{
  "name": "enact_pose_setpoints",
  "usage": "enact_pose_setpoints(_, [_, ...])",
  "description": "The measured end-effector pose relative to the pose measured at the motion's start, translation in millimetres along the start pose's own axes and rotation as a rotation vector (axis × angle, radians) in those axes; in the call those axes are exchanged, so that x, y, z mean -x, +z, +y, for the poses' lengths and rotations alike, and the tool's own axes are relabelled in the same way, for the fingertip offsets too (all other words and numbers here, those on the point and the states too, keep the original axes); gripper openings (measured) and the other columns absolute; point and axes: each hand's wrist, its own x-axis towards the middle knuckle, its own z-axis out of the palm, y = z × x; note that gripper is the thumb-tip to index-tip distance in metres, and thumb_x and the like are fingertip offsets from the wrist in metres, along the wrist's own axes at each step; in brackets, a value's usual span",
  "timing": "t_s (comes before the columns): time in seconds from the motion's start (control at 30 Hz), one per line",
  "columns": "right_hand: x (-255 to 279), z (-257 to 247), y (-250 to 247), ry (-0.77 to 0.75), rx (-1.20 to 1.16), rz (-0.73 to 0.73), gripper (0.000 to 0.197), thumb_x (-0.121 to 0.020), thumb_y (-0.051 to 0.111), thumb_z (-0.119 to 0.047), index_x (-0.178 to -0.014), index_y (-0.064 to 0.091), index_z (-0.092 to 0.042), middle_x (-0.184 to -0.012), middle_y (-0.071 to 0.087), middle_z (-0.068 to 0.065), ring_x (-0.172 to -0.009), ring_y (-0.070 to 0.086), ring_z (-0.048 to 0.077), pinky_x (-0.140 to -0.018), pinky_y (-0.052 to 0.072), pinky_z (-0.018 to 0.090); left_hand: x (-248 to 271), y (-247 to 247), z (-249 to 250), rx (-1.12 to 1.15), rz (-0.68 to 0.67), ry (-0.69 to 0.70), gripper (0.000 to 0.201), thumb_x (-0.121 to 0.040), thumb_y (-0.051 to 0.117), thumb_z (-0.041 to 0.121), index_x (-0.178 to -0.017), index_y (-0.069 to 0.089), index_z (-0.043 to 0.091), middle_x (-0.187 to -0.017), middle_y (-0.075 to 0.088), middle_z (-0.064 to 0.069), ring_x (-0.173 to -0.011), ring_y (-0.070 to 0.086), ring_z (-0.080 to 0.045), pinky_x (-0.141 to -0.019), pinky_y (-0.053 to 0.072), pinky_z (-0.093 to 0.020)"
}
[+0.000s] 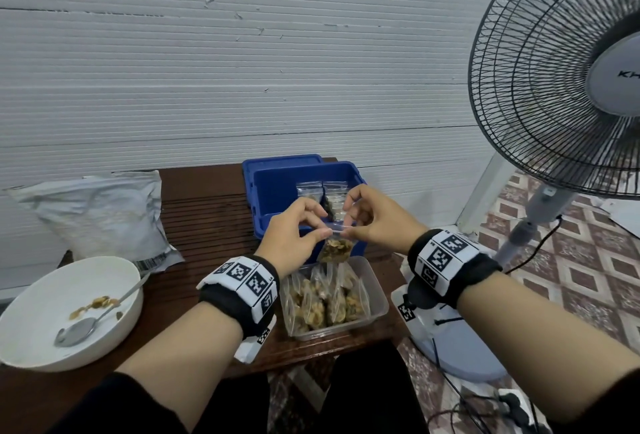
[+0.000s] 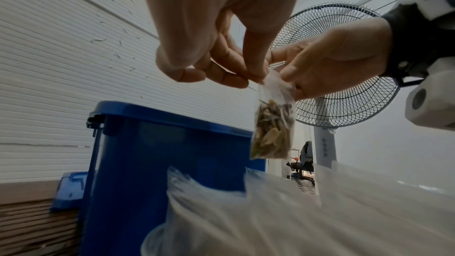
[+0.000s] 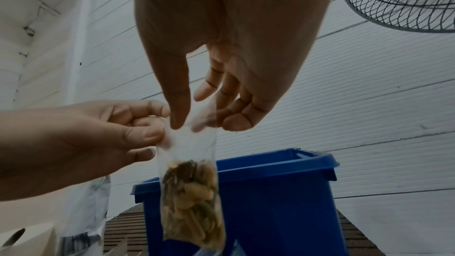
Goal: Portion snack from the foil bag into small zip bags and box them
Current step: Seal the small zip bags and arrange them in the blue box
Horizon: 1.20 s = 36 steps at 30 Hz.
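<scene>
Both forearms reach out over the wooden counter, each wrist wrapped in a black band with printed square markers. Held up between them is a small zip bag, its lower half filled with mixed snack pieces and its clear top part empty. Both hands are pinching it at the top edge: the left hand has thumb and forefinger closed on the left corner, and the right hand has thumb in front and fingers behind at the right corner. The bag hangs upright, clear of everything below it.

Directly under it sits a clear tub packed with filled zip bags standing on end. Just behind the hands is a blue box, open, with a few filled bags leaning against its far right side, and its blue lid lying behind it. On the far left of the counter the foil bag slumps against the ribbed wall. Near it, closer to the person, a white bowl holds a metal spoon and a few leftover snack pieces. A standing fan is on the floor to the right.
</scene>
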Motion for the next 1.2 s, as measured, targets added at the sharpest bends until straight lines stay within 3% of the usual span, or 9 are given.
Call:
enact_pose_setpoints(0.1, [-0.8,-0.7,0.9,0.015,-0.025,-0.006,0.037,-0.077,0.073,0.003,-0.090,0.046,-0.019,-0.073,0.066,0.002,-0.063,0.059,0.016,-0.063,0.051,0.024,0.5,1.1,1.4,0.005,0.014,0.015,0.025,-0.085,0.072,0.015,-0.100,0.053,0.021,-0.077,0.071,0.010,-0.090,0.056,0.016,-0.082,0.027,0.007])
enact_pose_setpoints(0.2, [-0.5,-4.5,-0.6,-0.011,0.011,-0.005,0.036,-0.077,0.069,0.009,-0.088,0.045,-0.016,-0.070,0.063,0.002,-0.062,0.058,0.016,-0.062,0.051,0.023,-0.3,0.3,2.8,-0.004,0.011,0.031,0.025,-0.085,0.072,0.016,-0.099,0.052,0.023,-0.078,0.071,0.011,-0.092,0.058,0.011,-0.081,0.028,0.006])
enact_pose_setpoints(0.4, [-7.2,-11.7,-2.3,-0.013,0.155,-0.041,0.028,-0.082,0.068,-0.002,-0.102,0.054,-0.017,-0.074,0.063,-0.002,-0.067,0.057,0.011,-0.068,0.049,0.023,-2.6,-5.8,3.2,0.010,0.015,0.016,0.021,-0.088,0.069,0.018,-0.100,0.052,0.022,-0.078,0.071,0.014,-0.097,0.061,-0.002,-0.092,0.038,-0.020])
enact_pose_setpoints(0.57, [-24.6,-29.7,-12.3,-0.020,0.317,-0.046,0.027,-0.084,0.061,0.000,-0.108,0.059,-0.012,-0.073,0.056,-0.011,-0.065,0.051,0.002,-0.058,0.039,0.010,-6.2,-19.8,-3.9,0.076,0.062,-0.012,0.009,-0.094,0.060,0.018,-0.102,0.056,0.018,-0.085,0.073,0.009,-0.090,0.061,0.007,-0.081,0.037,-0.003])
enact_pose_setpoints(0.77, [-60.5,-49.0,-34.3,-0.014,0.417,-0.009,0.021,-0.087,0.058,0.000,-0.099,0.069,-0.013,-0.078,0.059,-0.006,-0.067,0.050,0.004,-0.053,0.036,0.000,-25.0,-49.3,-44.1,-0.099,0.230,-0.150,0.004,-0.094,0.057,0.030,-0.096,0.061,0.028,-0.096,0.064,0.014,-0.099,0.059,-0.011,-0.099,0.043,-0.044])
enact_pose_setpoints(0.87, [-82.6,-50.6,-38.1,-0.001,0.525,-0.020,0.018,-0.088,0.057,-0.003,-0.097,0.071,-0.011,-0.085,0.060,-0.001,-0.079,0.053,0.011,-0.052,0.035,0.004,-35.3,-58.4,-63.2,-0.169,0.265,-0.210,0.006,-0.094,0.057,0.029,-0.100,0.058,0.031,-0.105,0.062,0.010,-0.105,0.058,-0.017,-0.099,0.043,-0.048])
enact_pose_setpoints(0.97, [-105.9,-47.0,-36.4,0.020,0.597,-0.060,0.019,-0.088,0.056,-0.004,-0.097,0.071,-0.011,-0.093,0.065,0.003,-0.085,0.056,0.013,-0.068,0.040,0.015,-49.5,-59.5,-80.4,-0.203,0.262,-0.298,0.025,-0.094,0.057,0.032,-0.118,0.058,0.024,-0.120,0.056,0.000,-0.112,0.055,-0.021,-0.100,0.043,-0.048])
enact_pose_setpoints(1.1, [-132.7,-36.8,-26.3,0.051,0.722,-0.215,0.016,-0.090,0.058,-0.009,-0.101,0.071,-0.011,-0.095,0.063,0.001,-0.086,0.052,0.010,-0.074,0.037,0.019,-66.1,-53.2,-93.5,-0.154,0.207,-0.391,0.054,-0.094,0.055,0.038,-0.143,0.040,0.019,-0.143,0.041,-0.008,-0.127,0.047,-0.027,-0.105,0.040,-0.050])
enact_pose_setpoints(1.2, [-152.5,-24.2,-15.2,0.073,0.805,-0.333,0.014,-0.090,0.061,-0.011,-0.100,0.071,-0.012,-0.102,0.068,0.003,-0.093,0.058,0.017,-0.077,0.041,0.024,-73.9,-48.5,-96.9,-0.163,0.173,-0.433,0.062,-0.098,0.049,0.038,-0.151,0.026,0.017,-0.152,0.032,-0.009,-0.137,0.036,-0.029,-0.112,0.032,-0.049])
